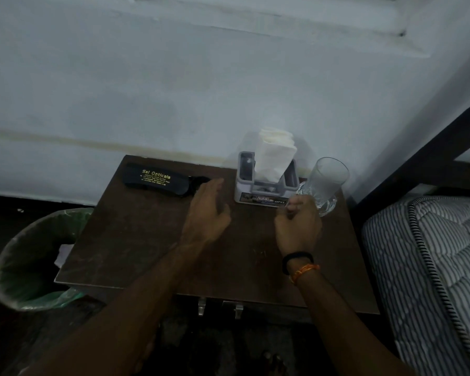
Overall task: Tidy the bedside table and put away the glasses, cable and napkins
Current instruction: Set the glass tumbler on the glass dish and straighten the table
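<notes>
On the dark brown bedside table (pixel 136 248) a black glasses case (pixel 154 180) with gold lettering lies at the back left. A dark piece sticks out of its right end, too dim to identify. My left hand (pixel 208 210) lies flat and open just right of the case, fingertips close to that end. A grey holder (pixel 263 196) with white napkins (pixel 273 158) standing in it is at the back centre. My right hand (pixel 299 226) is curled into a fist against the lower left of a clear drinking glass (pixel 327 180). No cable is visible.
A bin with a green liner (pixel 36 256) stands on the floor left of the table, with paper in it. A striped mattress (pixel 432 267) and a dark bed frame border the table's right side. Drawer handles (pixel 220 306) show under the front edge. The wall is right behind.
</notes>
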Tool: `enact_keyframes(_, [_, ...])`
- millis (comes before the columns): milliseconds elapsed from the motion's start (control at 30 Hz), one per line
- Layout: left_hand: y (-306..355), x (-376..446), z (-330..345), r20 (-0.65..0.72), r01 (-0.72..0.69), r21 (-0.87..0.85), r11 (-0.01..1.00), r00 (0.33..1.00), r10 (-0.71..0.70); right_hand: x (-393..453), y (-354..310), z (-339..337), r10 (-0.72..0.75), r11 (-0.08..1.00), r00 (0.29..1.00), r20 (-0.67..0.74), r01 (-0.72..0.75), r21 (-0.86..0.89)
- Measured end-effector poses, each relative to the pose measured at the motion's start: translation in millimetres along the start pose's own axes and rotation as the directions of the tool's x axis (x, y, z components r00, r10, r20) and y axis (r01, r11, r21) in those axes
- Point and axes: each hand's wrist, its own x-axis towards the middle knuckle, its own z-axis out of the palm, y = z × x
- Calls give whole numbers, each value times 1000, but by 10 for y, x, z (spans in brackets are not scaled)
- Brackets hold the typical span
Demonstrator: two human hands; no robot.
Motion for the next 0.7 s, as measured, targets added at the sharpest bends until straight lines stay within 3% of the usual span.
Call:
enact_keyframes(67, [-163, -9, -143, -61, 16, 164, 986, 998, -6, -42, -37, 21, -125, 992, 991, 38, 126, -13])
enact_keyframes(167, [-335, 78, -392, -119, -105, 368, 924, 980, 158, -95, -56, 90, -316, 945, 934, 165, 326, -36])
enact_keyframes(233, [-420, 212, -520, -73, -160, 462, 872, 973, 217, -107, -49, 145, -368, 914, 891, 266, 399, -72])
enact_keyframes(367, [-695, 432, -763, 79, -182, 597, 782, 982, 169, -187, -164, 372, -411, 868, 821, 396, 486, -105])
enact_keyframes(500, [-899, 494, -858, 137, -130, 603, 787, 989, 59, -230, -306, 624, -400, 831, 754, 521, 538, -141])
enact_keyframes(700, [-944, 496, -875, 92, -102, 542, 834, 994, 62, -299, -455, 959, -367, 799, 713, 598, 570, -190])
